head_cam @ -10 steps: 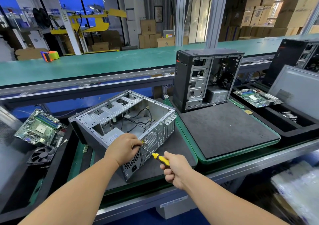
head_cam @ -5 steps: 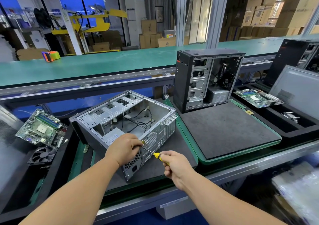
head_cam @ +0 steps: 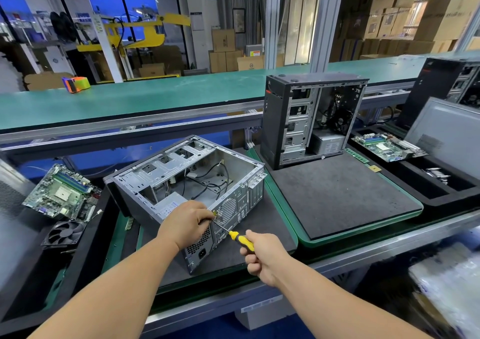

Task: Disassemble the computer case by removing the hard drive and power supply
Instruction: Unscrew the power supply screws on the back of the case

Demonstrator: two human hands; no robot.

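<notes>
Grey steel computer case lies open-side-up on my bench, long axis near-left to far-right. My left hand grips its rear corner; right hand grips a yellow screwdriver pointing far-left at it.

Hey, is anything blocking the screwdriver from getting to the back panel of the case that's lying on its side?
Nothing visible does. The right hand grips the screwdriver, whose shaft runs straight to the rear panel of the case. The left hand rests beside the tip and hides the exact contact point.
</notes>
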